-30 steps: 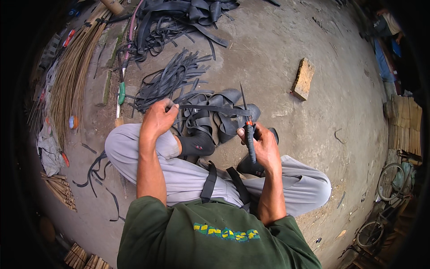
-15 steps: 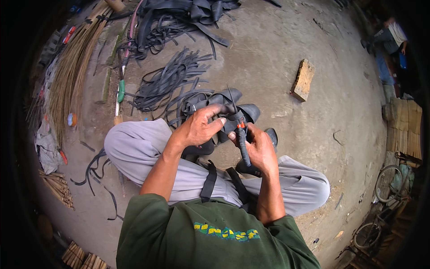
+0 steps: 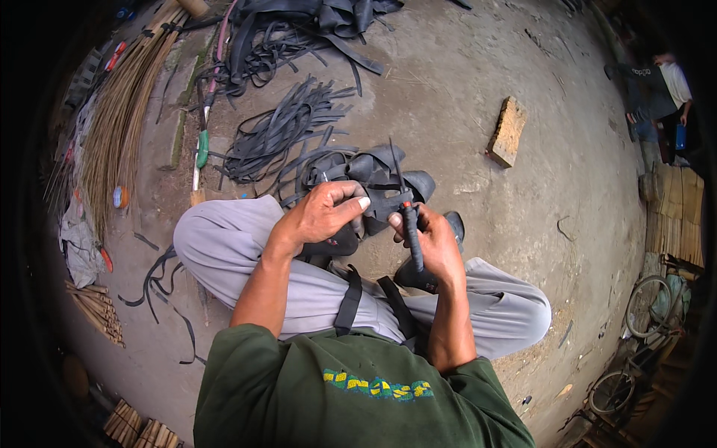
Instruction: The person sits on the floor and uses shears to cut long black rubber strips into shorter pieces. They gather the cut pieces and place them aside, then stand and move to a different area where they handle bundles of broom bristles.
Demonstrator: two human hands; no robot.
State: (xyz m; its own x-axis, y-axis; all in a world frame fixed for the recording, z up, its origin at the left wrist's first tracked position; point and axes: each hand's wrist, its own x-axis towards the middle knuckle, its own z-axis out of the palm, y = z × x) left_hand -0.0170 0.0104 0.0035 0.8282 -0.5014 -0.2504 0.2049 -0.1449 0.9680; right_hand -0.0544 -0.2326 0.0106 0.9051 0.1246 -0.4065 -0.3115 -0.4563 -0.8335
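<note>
Head view: right hand (image 3: pixel 433 239) has its fingers wrapped round the knife (image 3: pixel 411 237), thumb pressed along the side of the grip. Knife has a dark, ribbed, tape-like wrap on the handle, a small red collar, and a thin dark blade tapering to a point, aimed away from the body. Left hand (image 3: pixel 328 215) is just left of it, fingers curled, thumb tip near the index; can't tell what, if anything, it pinches. Flat, matte black strip (image 3: pixel 385 202) lies between the two hands, near the base of the blade; its ends are hidden. Beyond the hands, a pile of wide, curled black scraps (image 3: pixel 377 160), smooth and rubbery-looking. Farther out, a loose bundle (image 3: pixel 287 134) of narrow flat strips, then broad folded sheets (image 3: pixel 299 33) of similar dark stuff. Rough tan block (image 3: pixel 508 133), roughly rectangular, sits well apart to the right on grey, scuffed floor (image 3: pixel 523 224). Long thin brown canes (image 3: pixel 123 134) lie at far left. Soft, creased grey trousers (image 3: pixel 224 239) cover the crossed legs.
</note>
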